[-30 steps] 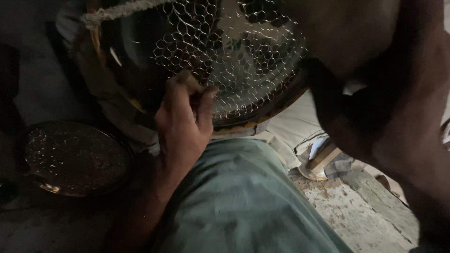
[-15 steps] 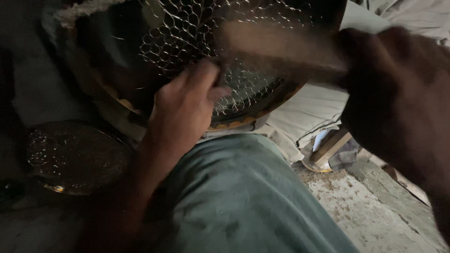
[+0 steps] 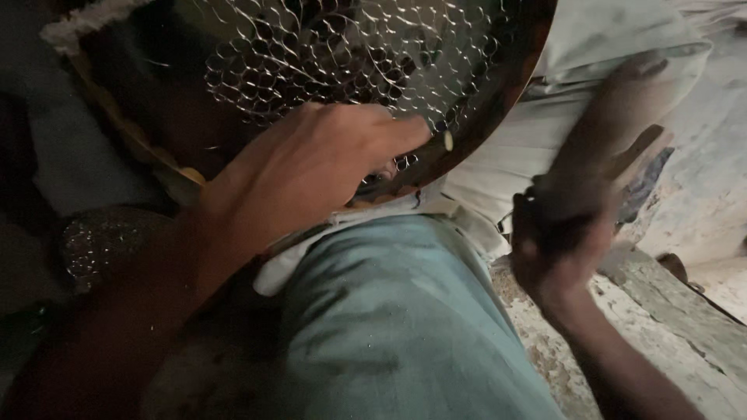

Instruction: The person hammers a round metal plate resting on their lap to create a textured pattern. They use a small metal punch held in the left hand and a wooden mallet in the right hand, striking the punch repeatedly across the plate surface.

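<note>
Metal tray (image 3: 498, 117) apparently under left fingers (image 3: 389, 136).

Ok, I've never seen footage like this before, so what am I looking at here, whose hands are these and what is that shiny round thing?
This is one view from a camera worn on the person's head, looking down at their own lap. There is no machine, only two bare hands. The left hand presses on a round metal dish whose surface is covered in small hammered, scale-like marks. The dish leans on the knee, over a pale cloth. The right hand grips a wooden tool handle, blurred, so its head cannot be made out. A second patterned dish lies to the left in shadow. The green fabric is the person's trouser leg.
</note>
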Action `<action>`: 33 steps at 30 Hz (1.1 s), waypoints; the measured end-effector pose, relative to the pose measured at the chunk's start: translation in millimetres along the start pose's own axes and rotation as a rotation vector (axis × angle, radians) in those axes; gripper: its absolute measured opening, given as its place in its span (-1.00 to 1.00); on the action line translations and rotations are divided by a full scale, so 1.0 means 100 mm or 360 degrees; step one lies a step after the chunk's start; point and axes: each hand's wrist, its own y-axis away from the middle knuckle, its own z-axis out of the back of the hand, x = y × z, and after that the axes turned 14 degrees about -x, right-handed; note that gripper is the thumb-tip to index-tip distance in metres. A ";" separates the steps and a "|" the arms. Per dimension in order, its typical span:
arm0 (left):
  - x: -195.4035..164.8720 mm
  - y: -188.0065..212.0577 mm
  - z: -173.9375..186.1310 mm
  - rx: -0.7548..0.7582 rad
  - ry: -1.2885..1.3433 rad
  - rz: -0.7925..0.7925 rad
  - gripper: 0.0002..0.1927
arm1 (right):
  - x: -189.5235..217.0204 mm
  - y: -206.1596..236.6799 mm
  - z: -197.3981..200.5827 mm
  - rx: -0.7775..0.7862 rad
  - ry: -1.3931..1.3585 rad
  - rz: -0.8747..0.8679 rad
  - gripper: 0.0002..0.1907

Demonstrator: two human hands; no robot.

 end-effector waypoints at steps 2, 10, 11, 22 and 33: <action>0.02 -0.02 -0.01 -0.0055 0.0057 -0.0057 -0.54 | -0.08 0.11 -0.08 -0.0022 0.0013 -0.0043 -0.41; 0.21 0.00 -0.07 -0.0280 0.0068 -0.0167 -0.72 | -0.27 0.24 -0.24 -0.0212 -0.0344 -0.0585 -0.43; 0.21 0.01 -0.08 -0.0242 0.0023 -0.0110 -0.67 | -0.27 0.22 -0.25 -0.0252 -0.0470 -0.0557 -0.41; 0.09 0.05 -0.04 -0.0172 -0.0144 -0.0085 -0.58 | -0.01 -0.22 -0.09 -0.0424 -0.0499 -0.0009 -0.29; 0.33 0.35 -0.37 -0.0914 0.0025 -0.0060 -0.74 | 0.39 -1.00 0.29 0.0194 0.0811 0.0543 -0.57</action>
